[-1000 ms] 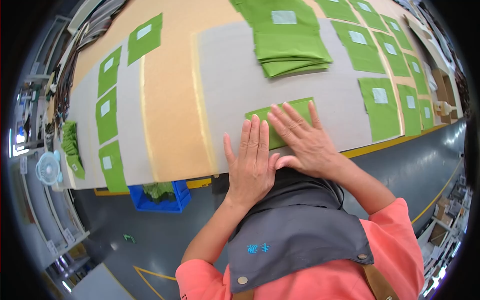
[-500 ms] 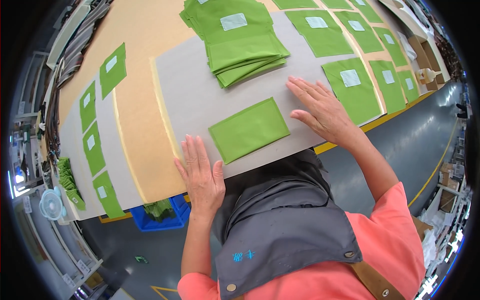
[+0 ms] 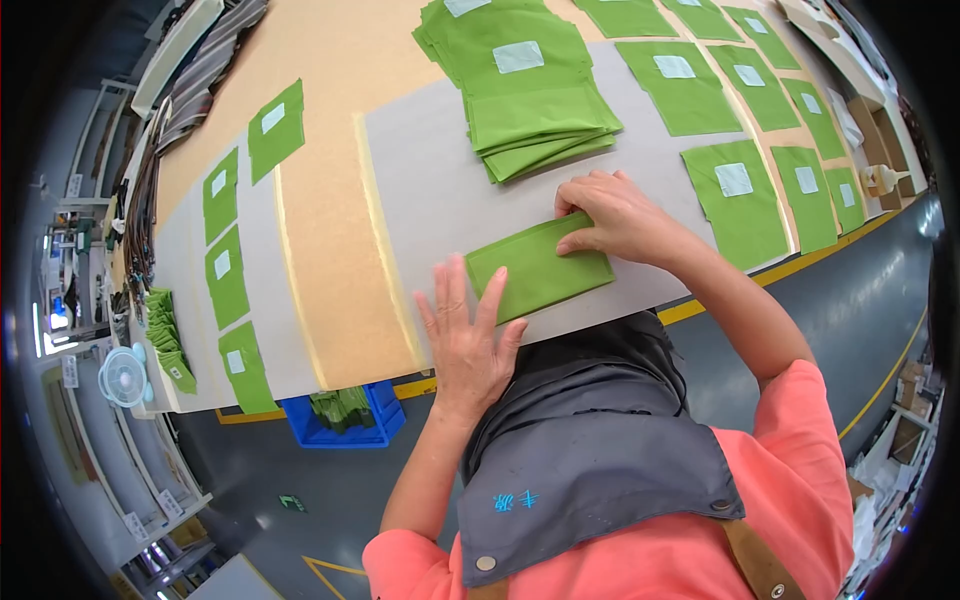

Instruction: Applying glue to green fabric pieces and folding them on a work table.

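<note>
— Pressing what? 
— Folded green cloth (image 3: 538,267) at the worktop (image 3: 330,300) near edge. Left hand (image 3: 467,325) flat, fingers spread, on its left end; right hand (image 3: 612,214) curled over the far right corner.
— Long axis? 
— Along the edge, spanning both hands.
</note>
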A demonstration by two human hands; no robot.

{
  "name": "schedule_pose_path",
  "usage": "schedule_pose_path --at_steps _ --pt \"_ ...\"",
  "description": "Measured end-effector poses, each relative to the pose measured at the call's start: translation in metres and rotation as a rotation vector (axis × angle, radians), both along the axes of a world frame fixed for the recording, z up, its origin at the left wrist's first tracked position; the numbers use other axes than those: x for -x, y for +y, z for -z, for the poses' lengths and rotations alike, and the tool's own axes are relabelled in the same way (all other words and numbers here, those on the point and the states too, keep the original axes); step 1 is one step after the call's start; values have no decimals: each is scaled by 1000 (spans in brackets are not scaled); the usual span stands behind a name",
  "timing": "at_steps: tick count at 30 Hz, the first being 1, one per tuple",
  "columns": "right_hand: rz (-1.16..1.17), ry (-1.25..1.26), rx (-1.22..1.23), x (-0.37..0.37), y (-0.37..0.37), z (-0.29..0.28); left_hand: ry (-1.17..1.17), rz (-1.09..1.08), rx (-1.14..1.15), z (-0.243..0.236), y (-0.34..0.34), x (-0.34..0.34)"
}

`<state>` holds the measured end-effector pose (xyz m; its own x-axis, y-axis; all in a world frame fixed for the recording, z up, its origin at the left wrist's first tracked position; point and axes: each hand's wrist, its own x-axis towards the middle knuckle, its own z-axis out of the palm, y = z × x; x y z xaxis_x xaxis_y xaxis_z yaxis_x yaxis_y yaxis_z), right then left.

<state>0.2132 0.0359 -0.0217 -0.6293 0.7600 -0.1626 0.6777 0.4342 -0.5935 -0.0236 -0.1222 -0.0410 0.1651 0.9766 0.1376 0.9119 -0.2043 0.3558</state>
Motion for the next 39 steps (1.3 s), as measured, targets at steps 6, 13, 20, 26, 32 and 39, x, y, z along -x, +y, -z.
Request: schedule_pose_path --at_steps 6,13,20,26,32,39 --pt "19 163 -395 7 -27 4 -99 125 -125 -3 26 -24" --pt "-95 142 -558 9 -59 24 -108 138 -84 7 26 -28" --pt "37 72 -488 18 -60 20 -100 10 -34 2 28 -29" --pt "-27 119 -374 9 -20 9 -435 -243 -104 5 15 31" --pt "-47 47 -151 22 -7 -5 -125 57 -91 4 -30 25" --pt "-44 8 -122 14 -8 -2 -324 -55 -108 9 -46 37"
